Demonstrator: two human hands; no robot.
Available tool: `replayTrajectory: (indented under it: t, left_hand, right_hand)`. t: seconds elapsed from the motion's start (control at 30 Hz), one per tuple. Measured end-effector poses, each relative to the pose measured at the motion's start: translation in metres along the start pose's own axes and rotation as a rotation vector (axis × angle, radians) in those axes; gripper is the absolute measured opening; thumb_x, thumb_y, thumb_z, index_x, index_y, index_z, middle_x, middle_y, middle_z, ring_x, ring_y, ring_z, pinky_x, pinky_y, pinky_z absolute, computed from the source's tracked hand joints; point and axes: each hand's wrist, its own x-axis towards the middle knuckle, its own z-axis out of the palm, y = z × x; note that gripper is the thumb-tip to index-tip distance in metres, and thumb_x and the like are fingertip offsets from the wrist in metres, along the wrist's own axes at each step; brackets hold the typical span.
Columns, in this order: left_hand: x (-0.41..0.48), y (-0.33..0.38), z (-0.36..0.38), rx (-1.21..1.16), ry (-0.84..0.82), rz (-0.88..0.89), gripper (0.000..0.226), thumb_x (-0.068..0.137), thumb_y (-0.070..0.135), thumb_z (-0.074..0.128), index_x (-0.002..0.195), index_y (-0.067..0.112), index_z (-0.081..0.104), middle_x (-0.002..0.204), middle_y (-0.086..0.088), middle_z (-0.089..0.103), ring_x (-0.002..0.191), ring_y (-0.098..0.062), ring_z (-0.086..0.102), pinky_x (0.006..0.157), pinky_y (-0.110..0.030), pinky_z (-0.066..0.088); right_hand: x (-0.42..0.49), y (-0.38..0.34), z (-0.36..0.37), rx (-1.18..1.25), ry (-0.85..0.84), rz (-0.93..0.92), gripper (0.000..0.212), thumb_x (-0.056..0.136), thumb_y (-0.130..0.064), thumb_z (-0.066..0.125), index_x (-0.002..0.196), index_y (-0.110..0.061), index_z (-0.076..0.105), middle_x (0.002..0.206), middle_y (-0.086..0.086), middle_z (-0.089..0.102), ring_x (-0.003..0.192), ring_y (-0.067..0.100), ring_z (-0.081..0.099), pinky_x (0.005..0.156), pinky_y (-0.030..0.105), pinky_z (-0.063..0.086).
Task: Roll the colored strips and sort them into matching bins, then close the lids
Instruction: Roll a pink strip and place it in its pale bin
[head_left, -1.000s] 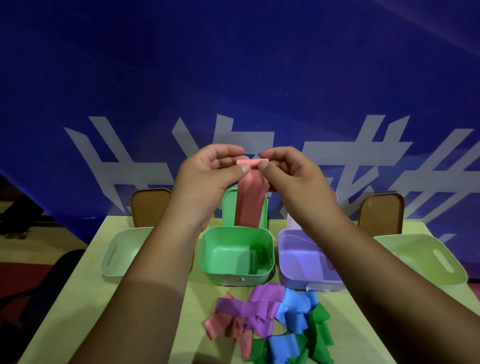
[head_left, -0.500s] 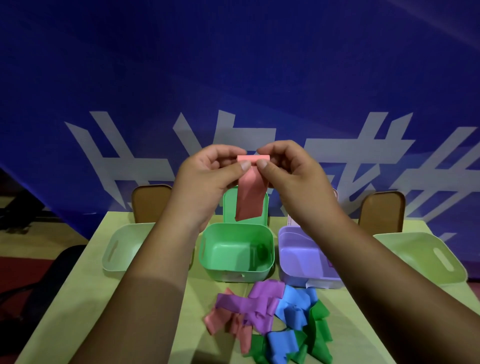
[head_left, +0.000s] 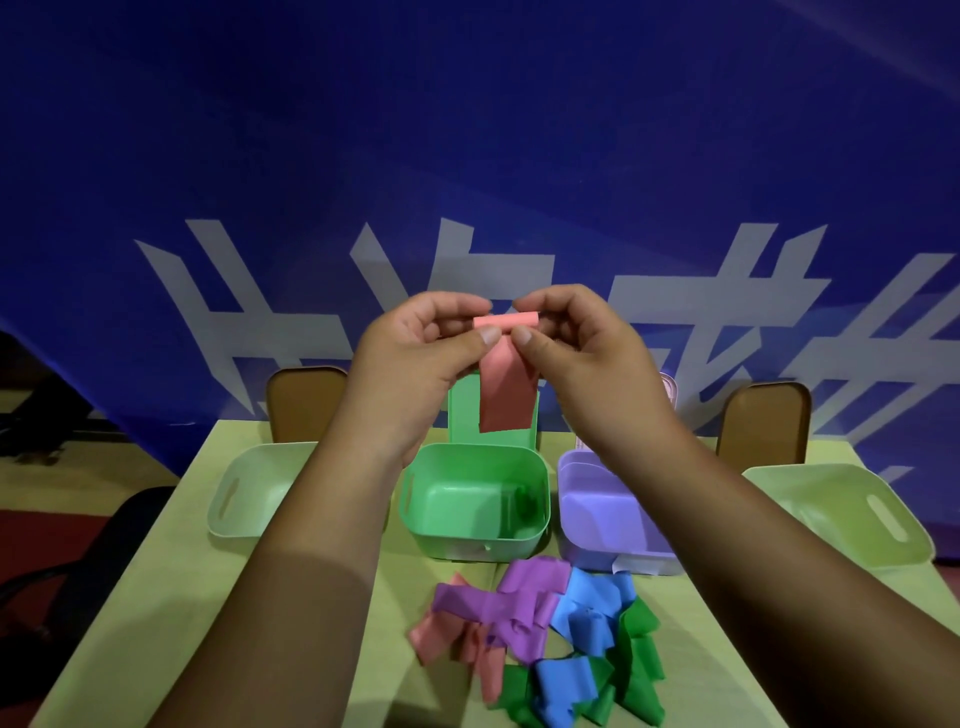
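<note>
I hold a pink strip (head_left: 506, 389) up in the air above the bins, its top end wound into a small roll. My left hand (head_left: 415, 353) pinches the roll's left end and my right hand (head_left: 576, 353) pinches its right end; the loose tail hangs down. Below stand an open green bin (head_left: 475, 540) with its lid upright behind it and an open purple bin (head_left: 597, 514). A heap of loose pink, purple, blue and green strips (head_left: 545, 639) lies on the table in front of the bins.
Two pale green bins stand at the outer ends, one on the left (head_left: 244, 493) and one on the right (head_left: 841, 514), each with a brown lid (head_left: 304, 402) upright behind. The yellow-green table (head_left: 156, 623) ends at a blue banner.
The roll at the top of the pink strip has grown thicker and the hanging tail has become shorter. Both hands stay at the same height.
</note>
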Motion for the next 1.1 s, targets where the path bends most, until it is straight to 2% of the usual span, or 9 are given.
replayTrajectory:
  t: [0.17, 0.33, 0.47, 0.6, 0.67, 0.87, 0.97, 1.03, 1.1]
  left_hand:
    - [-0.002, -0.001, 0.001, 0.02, 0.013, 0.038, 0.031, 0.09, -0.005, 0.079, 0.114, 0.015, 0.076, 0.107, -0.01, 0.08, 0.105, -0.026, 0.078, 0.091, -0.035, 0.062]
    - [-0.005, -0.002, 0.002, 0.007, -0.02, 0.003, 0.033, 0.091, -0.001, 0.08, 0.12, 0.013, 0.075, 0.113, -0.011, 0.08, 0.111, -0.027, 0.077, 0.097, -0.038, 0.061]
    - [-0.005, -0.002, 0.002, -0.006, -0.01, -0.03, 0.024, 0.093, 0.009, 0.082, 0.116, 0.012, 0.077, 0.108, -0.015, 0.079, 0.104, -0.03, 0.079, 0.095, -0.042, 0.064]
    - [-0.005, -0.001, 0.006, 0.008, 0.011, 0.001, 0.023, 0.091, 0.0, 0.08, 0.111, 0.012, 0.077, 0.1, -0.008, 0.079, 0.097, -0.02, 0.077, 0.087, -0.03, 0.063]
    - [-0.005, 0.001, 0.008, 0.035, 0.018, 0.017, 0.026, 0.089, -0.003, 0.081, 0.11, 0.012, 0.077, 0.098, -0.006, 0.08, 0.096, -0.018, 0.077, 0.086, -0.027, 0.063]
    - [-0.008, 0.0, 0.011, 0.066, 0.018, 0.016, 0.03, 0.089, -0.002, 0.082, 0.113, 0.014, 0.076, 0.107, -0.006, 0.081, 0.104, -0.02, 0.078, 0.089, -0.028, 0.063]
    - [-0.008, -0.002, 0.012, 0.055, 0.022, 0.002, 0.03, 0.089, 0.001, 0.082, 0.115, 0.015, 0.076, 0.109, -0.009, 0.08, 0.107, -0.025, 0.078, 0.091, -0.035, 0.065]
    - [-0.009, -0.002, 0.012, 0.046, 0.014, -0.023, 0.029, 0.091, 0.003, 0.081, 0.117, 0.014, 0.076, 0.111, -0.011, 0.08, 0.107, -0.026, 0.078, 0.087, -0.033, 0.064]
    - [-0.01, 0.0, 0.013, 0.008, 0.005, -0.055, 0.028, 0.093, 0.003, 0.079, 0.119, 0.012, 0.075, 0.113, -0.012, 0.079, 0.107, -0.025, 0.078, 0.085, -0.028, 0.062]
  right_hand:
    - [-0.004, 0.001, 0.0, 0.048, -0.011, 0.047, 0.013, 0.103, -0.027, 0.07, 0.116, -0.024, 0.071, 0.094, 0.008, 0.076, 0.094, 0.029, 0.075, 0.09, 0.058, 0.061]
    - [-0.006, 0.0, -0.002, -0.024, 0.022, 0.018, 0.01, 0.104, -0.025, 0.069, 0.113, -0.026, 0.072, 0.098, 0.001, 0.075, 0.093, 0.018, 0.071, 0.086, 0.043, 0.059]
    - [-0.009, 0.001, -0.006, -0.016, 0.021, 0.026, 0.014, 0.103, -0.023, 0.07, 0.117, -0.027, 0.069, 0.094, -0.002, 0.073, 0.088, 0.011, 0.07, 0.079, 0.031, 0.059]
    - [-0.01, 0.002, -0.008, 0.06, 0.007, 0.098, 0.019, 0.102, -0.027, 0.072, 0.12, -0.025, 0.068, 0.094, -0.002, 0.077, 0.089, 0.013, 0.076, 0.082, 0.035, 0.063]
    - [-0.011, 0.001, -0.009, 0.09, -0.017, 0.14, 0.017, 0.102, -0.03, 0.072, 0.118, -0.027, 0.07, 0.095, -0.01, 0.077, 0.089, 0.012, 0.076, 0.079, 0.035, 0.066]
    - [-0.012, 0.003, -0.013, 0.015, 0.009, 0.109, 0.01, 0.105, -0.033, 0.067, 0.113, -0.031, 0.073, 0.094, -0.024, 0.075, 0.089, -0.002, 0.072, 0.076, 0.024, 0.064]
    - [-0.012, 0.003, -0.013, 0.013, 0.045, 0.086, 0.012, 0.105, -0.028, 0.068, 0.114, -0.025, 0.074, 0.09, -0.018, 0.076, 0.085, -0.006, 0.071, 0.068, 0.013, 0.056]
    - [-0.013, 0.004, -0.013, -0.043, 0.065, 0.06, 0.012, 0.105, -0.027, 0.068, 0.115, -0.023, 0.074, 0.092, -0.017, 0.075, 0.085, -0.009, 0.069, 0.065, 0.008, 0.05]
    - [-0.013, 0.004, -0.013, -0.093, 0.075, 0.037, 0.011, 0.104, -0.029, 0.068, 0.113, -0.025, 0.074, 0.093, -0.015, 0.075, 0.084, -0.006, 0.069, 0.065, 0.009, 0.051]
